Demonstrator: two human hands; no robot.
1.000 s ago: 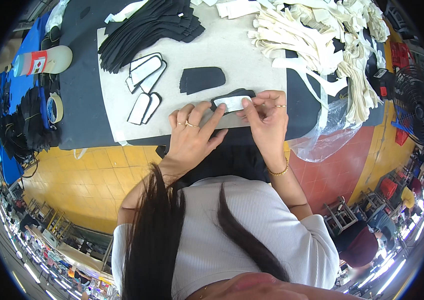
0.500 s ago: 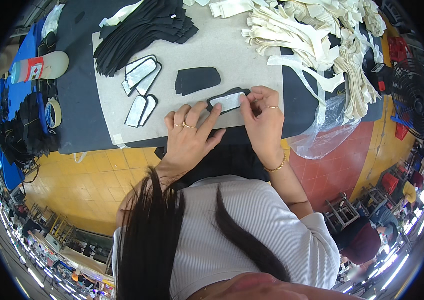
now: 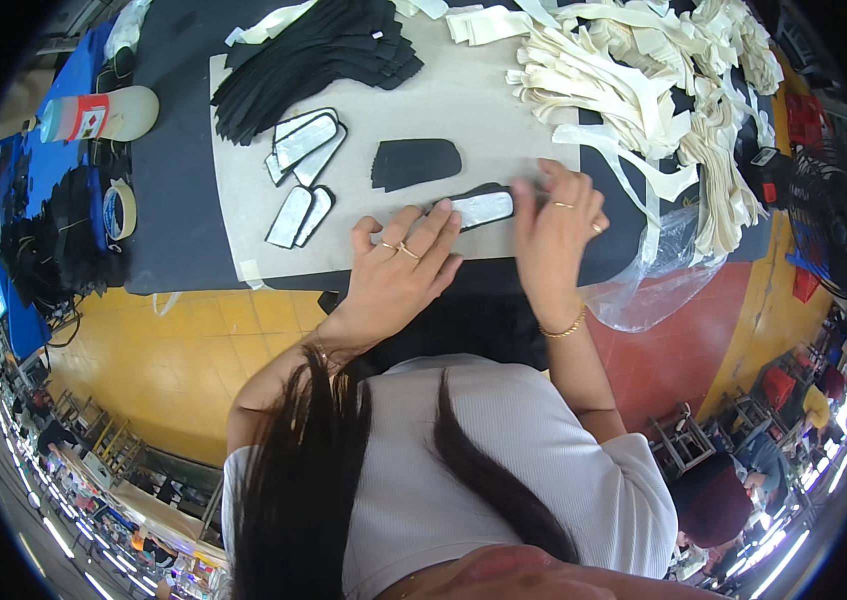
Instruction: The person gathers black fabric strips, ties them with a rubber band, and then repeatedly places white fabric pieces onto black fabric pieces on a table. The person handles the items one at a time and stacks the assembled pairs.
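Note:
A silver-topped piece with a black fabric border (image 3: 484,207) lies near the front of the light grey sheet. My left hand (image 3: 406,250) rests with fingers stretched and apart, its fingertips on the piece's left end. Just off the right end is my right hand (image 3: 562,240); its thumb side is smeared by motion, its fingers look apart and hold nothing I can see. Behind the piece lies a stack of flat black fabric pieces (image 3: 418,164), rounded at one end. Further left are several more silver-topped pieces with black edges (image 3: 308,143), in two overlapping groups.
A fanned pile of black fabric strips (image 3: 314,65) lies at the back left, cream fabric pieces (image 3: 594,75) at the back right. A bottle of pale liquid (image 3: 129,113) and a tape roll (image 3: 122,210) are leftward. Clear plastic (image 3: 634,290) hangs off the right front edge.
My right hand has moved right, off the silver-topped piece's end, and its pinch has loosened. My left hand stays on the piece. The whole view has shifted slightly.

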